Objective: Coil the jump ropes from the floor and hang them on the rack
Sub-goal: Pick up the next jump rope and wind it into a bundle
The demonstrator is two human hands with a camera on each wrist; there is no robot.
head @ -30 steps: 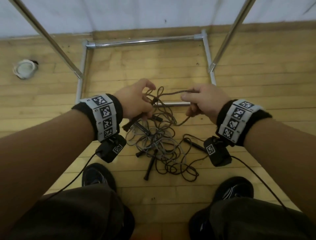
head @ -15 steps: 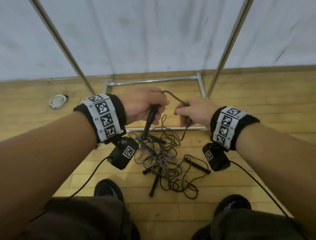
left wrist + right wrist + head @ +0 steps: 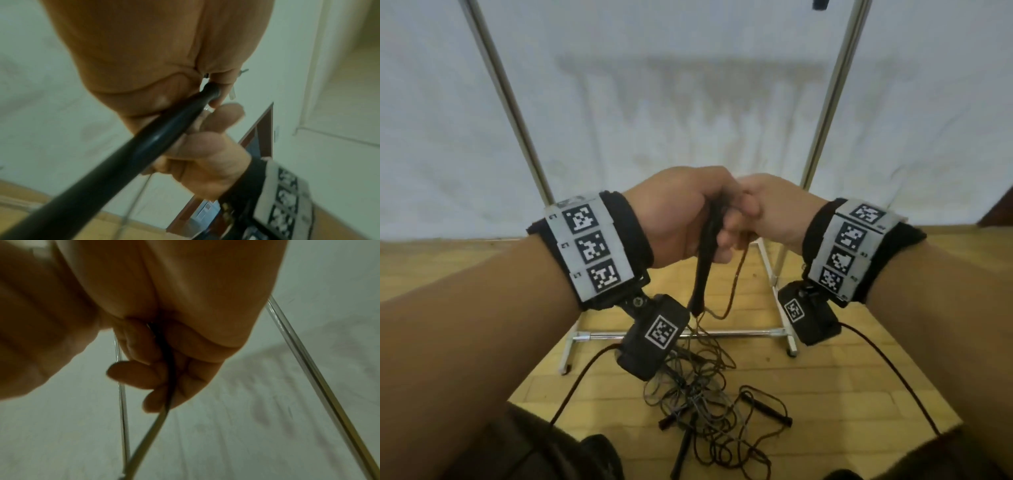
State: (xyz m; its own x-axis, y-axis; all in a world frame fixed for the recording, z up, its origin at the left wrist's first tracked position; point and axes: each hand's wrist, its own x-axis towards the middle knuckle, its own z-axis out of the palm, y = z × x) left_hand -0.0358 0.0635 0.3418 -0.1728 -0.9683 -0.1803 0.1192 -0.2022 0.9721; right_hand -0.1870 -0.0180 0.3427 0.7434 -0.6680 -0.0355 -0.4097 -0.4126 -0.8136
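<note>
Left grip [image 3: 681, 219] was wrapped round a black handle [image 3: 703, 267] | right grip [image 3: 763, 212] pinched its cord [image 3: 736, 281] | other jump ropes [image 3: 709, 411] tangled on floor [image 3: 842, 394] by the rack [image 3: 828, 102]

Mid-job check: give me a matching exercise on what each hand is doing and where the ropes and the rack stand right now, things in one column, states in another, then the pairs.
Things:
1. left hand
2. right hand
3. tangled pile of dark jump ropes
4. shiny metal rack frame

States:
A. lies on the wooden floor, not yet coiled
B. grips a black jump rope handle that points down
C. stands on the floor against the white wall, nothing seen hanging on it
D. pinches a thin brown cord close beside the other hand

Pairs: 1-B, 2-D, 3-A, 4-C
</note>
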